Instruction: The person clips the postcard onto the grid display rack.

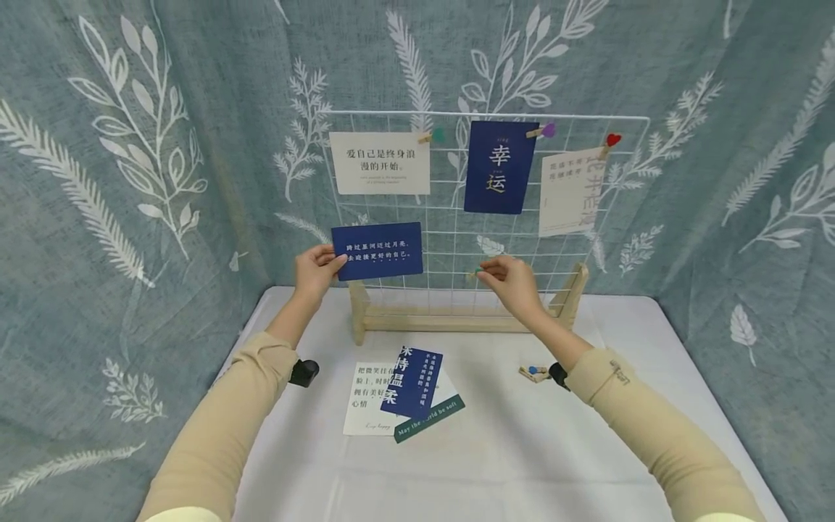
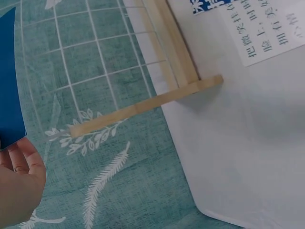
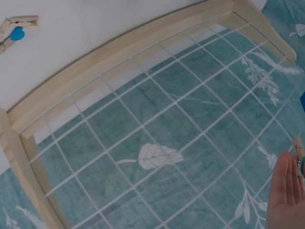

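Note:
In the head view my left hand [image 1: 314,273] pinches the left edge of a dark blue card [image 1: 378,251] with white lettering, held up against the lower left of a white wire grid [image 1: 450,239]. The same card [image 2: 10,81] shows at the edge of the left wrist view, with fingers behind it. My right hand [image 1: 511,284] pinches a small wooden clothespin [image 3: 299,149] with a green decoration, in front of the grid and right of the card. Above hang a white card [image 1: 381,163], a blue card [image 1: 501,167] and another white card [image 1: 570,194], each clipped by a clothespin.
The grid stands in a wooden base [image 1: 443,321] on a white table [image 1: 522,457]. Several cards overlap on the table, a blue card [image 1: 411,383] on top and a green strip [image 1: 429,419] beside it. Loose clothespins [image 1: 535,373] lie near the right wrist. A patterned curtain [image 1: 215,130] surrounds the table.

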Demonstrator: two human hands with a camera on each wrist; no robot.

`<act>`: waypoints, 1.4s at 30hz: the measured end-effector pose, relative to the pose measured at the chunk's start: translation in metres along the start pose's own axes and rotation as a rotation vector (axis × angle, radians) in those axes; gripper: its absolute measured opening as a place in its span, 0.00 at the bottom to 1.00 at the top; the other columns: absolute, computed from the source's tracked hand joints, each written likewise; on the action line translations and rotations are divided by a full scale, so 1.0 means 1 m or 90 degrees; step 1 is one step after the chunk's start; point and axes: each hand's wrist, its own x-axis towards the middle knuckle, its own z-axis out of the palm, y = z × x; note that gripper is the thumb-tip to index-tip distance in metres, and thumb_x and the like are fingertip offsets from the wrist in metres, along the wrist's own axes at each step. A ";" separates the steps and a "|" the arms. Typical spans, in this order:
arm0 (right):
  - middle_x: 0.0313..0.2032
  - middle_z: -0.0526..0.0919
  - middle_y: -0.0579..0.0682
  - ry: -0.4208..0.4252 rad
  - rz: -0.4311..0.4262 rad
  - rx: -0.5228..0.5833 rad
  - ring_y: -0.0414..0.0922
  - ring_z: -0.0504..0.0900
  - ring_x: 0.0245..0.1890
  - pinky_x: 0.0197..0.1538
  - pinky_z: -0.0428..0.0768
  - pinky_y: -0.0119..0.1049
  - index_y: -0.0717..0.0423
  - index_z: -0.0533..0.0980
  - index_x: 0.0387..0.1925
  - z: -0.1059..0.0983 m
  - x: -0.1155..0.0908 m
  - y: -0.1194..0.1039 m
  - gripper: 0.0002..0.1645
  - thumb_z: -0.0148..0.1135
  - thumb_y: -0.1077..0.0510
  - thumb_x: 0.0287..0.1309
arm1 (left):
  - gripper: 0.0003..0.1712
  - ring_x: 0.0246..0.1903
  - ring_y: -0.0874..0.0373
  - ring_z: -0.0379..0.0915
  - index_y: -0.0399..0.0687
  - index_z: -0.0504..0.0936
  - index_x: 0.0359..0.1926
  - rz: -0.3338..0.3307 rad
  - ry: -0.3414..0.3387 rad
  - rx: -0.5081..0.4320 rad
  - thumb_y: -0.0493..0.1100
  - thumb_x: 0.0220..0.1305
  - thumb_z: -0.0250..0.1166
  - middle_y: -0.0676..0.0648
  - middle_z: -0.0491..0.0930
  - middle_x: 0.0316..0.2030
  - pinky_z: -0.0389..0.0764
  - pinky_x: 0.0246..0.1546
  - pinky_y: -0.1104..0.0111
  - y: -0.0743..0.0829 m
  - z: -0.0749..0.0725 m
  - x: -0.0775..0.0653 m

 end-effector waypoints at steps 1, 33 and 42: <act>0.42 0.83 0.67 0.002 0.000 0.003 0.58 0.83 0.42 0.48 0.82 0.44 0.72 0.77 0.45 0.001 0.002 -0.001 0.14 0.60 0.65 0.59 | 0.19 0.22 0.76 0.71 0.32 0.74 0.55 0.001 0.001 0.002 0.36 0.64 0.60 0.64 0.75 0.25 0.74 0.27 0.82 0.001 0.001 0.000; 0.35 0.84 0.66 0.073 -0.087 -0.061 0.55 0.85 0.31 0.38 0.84 0.42 0.73 0.77 0.42 0.010 0.077 -0.056 0.12 0.58 0.66 0.60 | 0.19 0.25 0.75 0.68 0.33 0.76 0.54 0.036 -0.003 0.024 0.37 0.63 0.61 0.43 0.80 0.42 0.72 0.29 0.84 0.019 0.023 0.023; 0.35 0.84 0.65 0.082 -0.084 -0.073 0.54 0.85 0.31 0.37 0.83 0.42 0.72 0.77 0.41 0.009 0.086 -0.057 0.12 0.58 0.65 0.61 | 0.20 0.26 0.75 0.67 0.31 0.75 0.55 0.049 -0.005 0.018 0.35 0.63 0.61 0.34 0.79 0.49 0.72 0.31 0.84 0.028 0.026 0.027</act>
